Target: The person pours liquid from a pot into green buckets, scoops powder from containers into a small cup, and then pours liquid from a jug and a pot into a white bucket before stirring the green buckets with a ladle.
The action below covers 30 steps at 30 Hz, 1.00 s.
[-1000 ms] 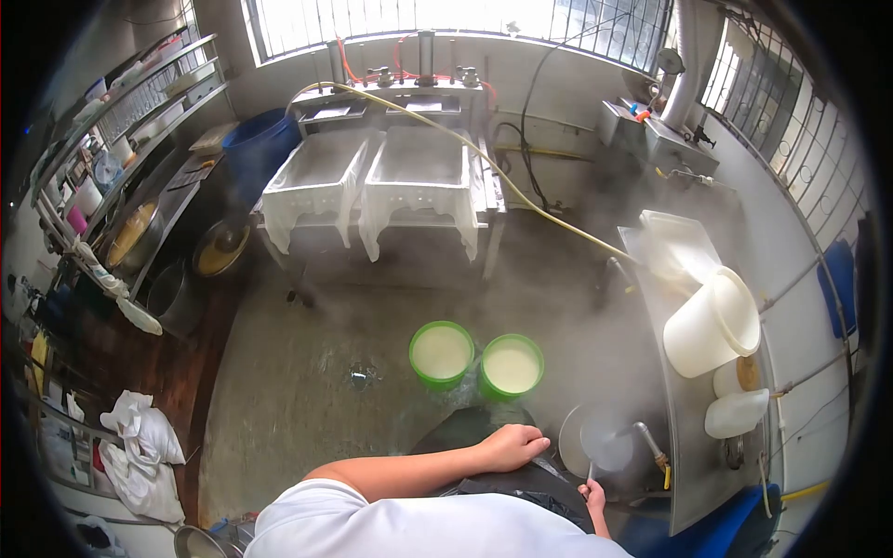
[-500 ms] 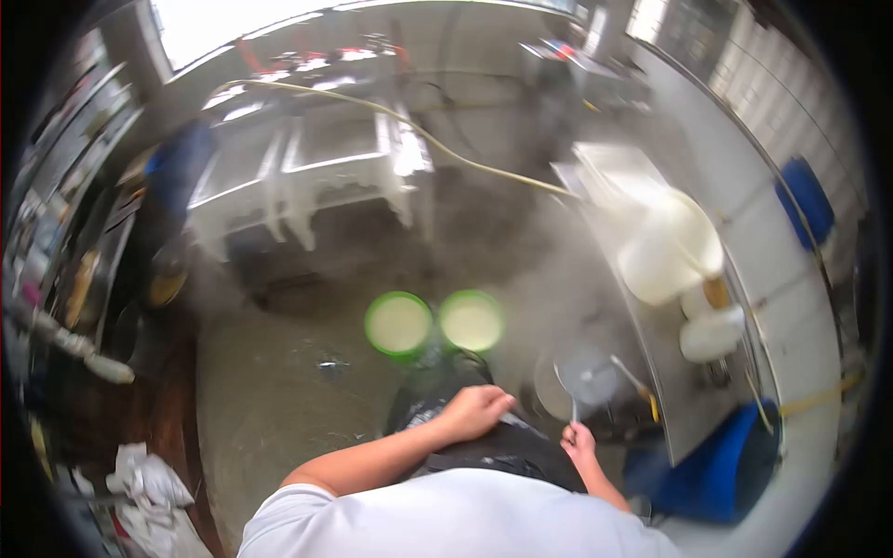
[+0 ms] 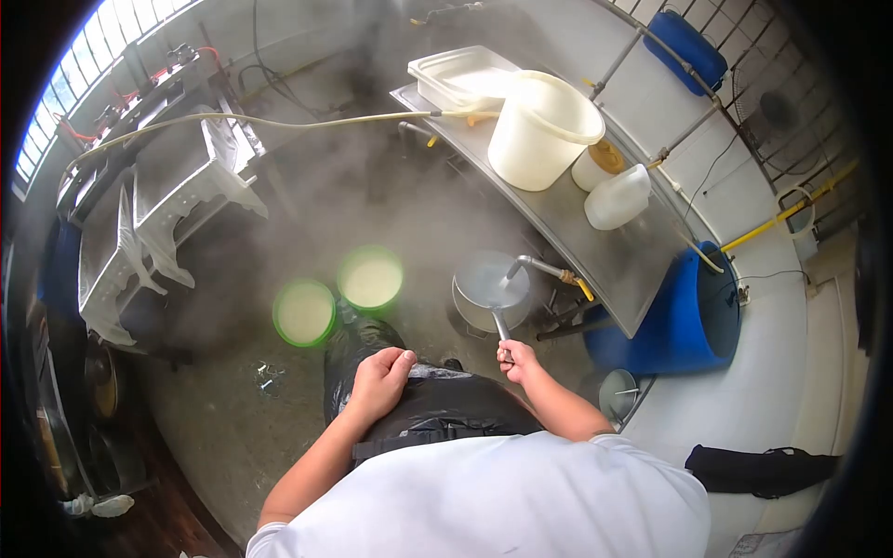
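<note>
My right hand [image 3: 517, 361] is closed around the handle of a wide metal ladle [image 3: 484, 272]. The ladle's bowl sits beneath the spout of a tap [image 3: 532, 263] with a yellow lever. Partly hidden under the bowl is a round metal pot [image 3: 465, 314] on the floor. My left hand [image 3: 379, 381] rests against my dark apron [image 3: 423, 409], its fingers curled in, with nothing visible in them. Ahead of my legs stand two green buckets, one on the left [image 3: 303, 343] and one on the right [image 3: 372, 307], both containing pale liquid.
A steel table [image 3: 642, 270] on the right carries a large white bucket [image 3: 521, 149], a white tray [image 3: 437, 88] and a plastic jug [image 3: 619, 200]. A blue barrel [image 3: 651, 335] lies below. A hose [image 3: 279, 123] runs across to cloth-draped frames [image 3: 177, 186]. Steam drifts over the wet floor.
My view has turned to the right, so the buckets and frames appear farther left. My right hand still grips the ladle at the tap; my left hand stays at my apron.
</note>
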Tool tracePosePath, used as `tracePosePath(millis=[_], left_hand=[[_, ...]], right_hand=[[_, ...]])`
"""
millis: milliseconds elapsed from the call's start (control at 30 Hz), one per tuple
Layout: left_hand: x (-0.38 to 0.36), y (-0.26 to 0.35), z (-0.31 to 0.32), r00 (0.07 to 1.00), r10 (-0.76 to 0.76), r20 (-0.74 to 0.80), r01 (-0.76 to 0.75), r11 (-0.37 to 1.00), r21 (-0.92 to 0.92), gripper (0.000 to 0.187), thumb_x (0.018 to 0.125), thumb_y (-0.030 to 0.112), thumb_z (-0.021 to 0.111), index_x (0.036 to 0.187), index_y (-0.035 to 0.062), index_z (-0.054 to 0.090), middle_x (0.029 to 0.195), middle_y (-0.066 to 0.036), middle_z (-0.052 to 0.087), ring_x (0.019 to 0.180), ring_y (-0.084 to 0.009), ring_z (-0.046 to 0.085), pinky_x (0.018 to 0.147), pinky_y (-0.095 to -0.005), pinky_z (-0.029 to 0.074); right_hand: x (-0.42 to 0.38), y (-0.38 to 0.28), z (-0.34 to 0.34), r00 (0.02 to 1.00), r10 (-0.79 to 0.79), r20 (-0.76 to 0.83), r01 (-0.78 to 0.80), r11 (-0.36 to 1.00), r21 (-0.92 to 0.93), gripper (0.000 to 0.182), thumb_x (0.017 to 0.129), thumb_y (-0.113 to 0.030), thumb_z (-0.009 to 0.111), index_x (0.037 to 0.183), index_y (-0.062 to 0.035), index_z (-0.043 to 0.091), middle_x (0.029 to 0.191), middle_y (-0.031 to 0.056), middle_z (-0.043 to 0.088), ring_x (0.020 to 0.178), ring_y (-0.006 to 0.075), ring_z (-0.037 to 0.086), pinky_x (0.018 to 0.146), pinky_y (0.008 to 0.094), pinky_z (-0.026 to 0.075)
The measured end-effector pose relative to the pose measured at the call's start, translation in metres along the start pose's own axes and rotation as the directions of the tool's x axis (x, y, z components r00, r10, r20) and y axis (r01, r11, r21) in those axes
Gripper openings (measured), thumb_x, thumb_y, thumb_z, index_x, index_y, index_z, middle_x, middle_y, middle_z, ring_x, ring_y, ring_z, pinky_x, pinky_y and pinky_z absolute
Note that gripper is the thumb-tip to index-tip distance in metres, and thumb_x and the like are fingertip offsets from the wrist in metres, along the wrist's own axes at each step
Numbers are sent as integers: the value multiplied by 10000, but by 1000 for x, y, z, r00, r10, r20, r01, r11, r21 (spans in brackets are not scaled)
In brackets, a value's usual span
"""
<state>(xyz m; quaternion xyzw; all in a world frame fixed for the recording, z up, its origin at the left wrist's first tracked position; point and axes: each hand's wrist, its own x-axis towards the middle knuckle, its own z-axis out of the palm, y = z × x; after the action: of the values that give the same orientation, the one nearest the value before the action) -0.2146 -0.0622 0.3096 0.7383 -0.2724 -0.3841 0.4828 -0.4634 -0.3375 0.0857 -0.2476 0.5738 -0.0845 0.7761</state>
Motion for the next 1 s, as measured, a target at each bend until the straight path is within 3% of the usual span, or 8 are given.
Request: tracePosePath(millis=[67, 300, 367, 1000], left_hand=[[2, -6, 0, 999, 39, 9, -39, 999, 19, 333, 1030, 296, 602, 989, -7, 734, 710, 1, 614, 668, -85, 552, 628, -275, 462], [3, 1, -1, 1000, 18, 5, -18, 1000, 7, 329, 1024, 294, 608, 989, -9, 733, 712, 1, 615, 670, -86, 550, 634, -271, 463], [4, 1, -2, 1000, -19, 16, 19, 1000, 21, 353, 1010, 307, 617, 968, -29, 714, 714, -83, 647, 691, -149, 584, 678, -344, 491], [4, 1, -1, 1000, -12, 22, 13, 1000, -17, 339, 1018, 291, 614, 981, -29, 718, 714, -56, 640, 686, -126, 564, 666, -322, 482]], right_hand=[[-1, 1, 2, 1000, 14, -12, -14, 1000, -21, 117, 930, -147, 617, 843, -111, 548, 677, -12, 550, 523, 79, 512, 431, 257, 272], [2, 3, 1, 999, 13, -45, -13, 1000, 17, 114, 925, -143, 617, 843, -115, 544, 680, -8, 552, 527, 81, 510, 434, 252, 267], [4, 3, -1, 999, 13, -50, -9, 997, 78, 110, 919, -116, 637, 878, -99, 536, 688, 22, 557, 521, 119, 547, 407, 258, 274], [1, 2, -2, 997, -13, -70, 21, 992, 124, 93, 928, -109, 628, 897, -110, 540, 682, 25, 558, 521, 124, 539, 412, 257, 263]])
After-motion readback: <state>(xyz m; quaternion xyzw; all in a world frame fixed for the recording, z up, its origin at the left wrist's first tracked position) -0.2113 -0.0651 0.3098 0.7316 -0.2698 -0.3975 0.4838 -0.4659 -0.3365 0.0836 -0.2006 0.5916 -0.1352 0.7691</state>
